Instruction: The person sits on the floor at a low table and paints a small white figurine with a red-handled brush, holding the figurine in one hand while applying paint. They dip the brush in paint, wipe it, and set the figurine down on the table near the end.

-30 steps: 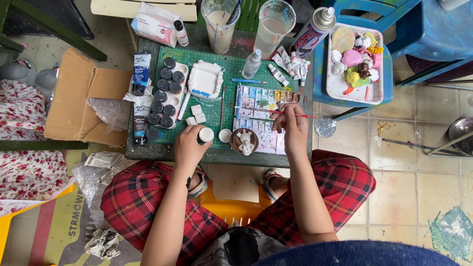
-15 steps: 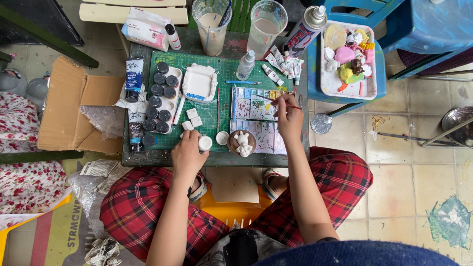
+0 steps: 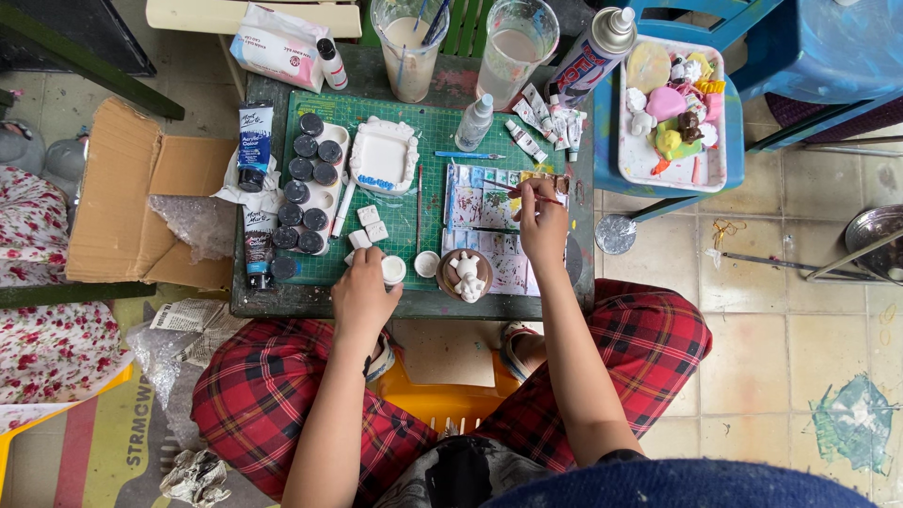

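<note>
My left hand [image 3: 362, 293] grips a small white jar [image 3: 392, 271] at the near edge of a green cutting mat [image 3: 428, 122]. My right hand [image 3: 544, 218] holds a thin paintbrush [image 3: 516, 192] over a paint-smeared paper palette [image 3: 480, 202]. A small white figurine [image 3: 466, 275] sits on a round brown base between my hands. A little white cap [image 3: 427, 263] lies beside the jar. I sit with red plaid trousers [image 3: 649, 329] under the low table.
A tray of dark paint pots [image 3: 308, 188], a white moulded piece [image 3: 383, 155], paint tubes [image 3: 254, 136], two water cups [image 3: 513, 42], a spray can [image 3: 593, 47] and a wipes pack [image 3: 280, 42] crowd the table. A blue tray of coloured figurines [image 3: 673, 113] stands right; a cardboard box [image 3: 127, 198] left.
My right hand has moved away from me onto the far part of the palette with the brush. My left hand has stayed on the white jar.
</note>
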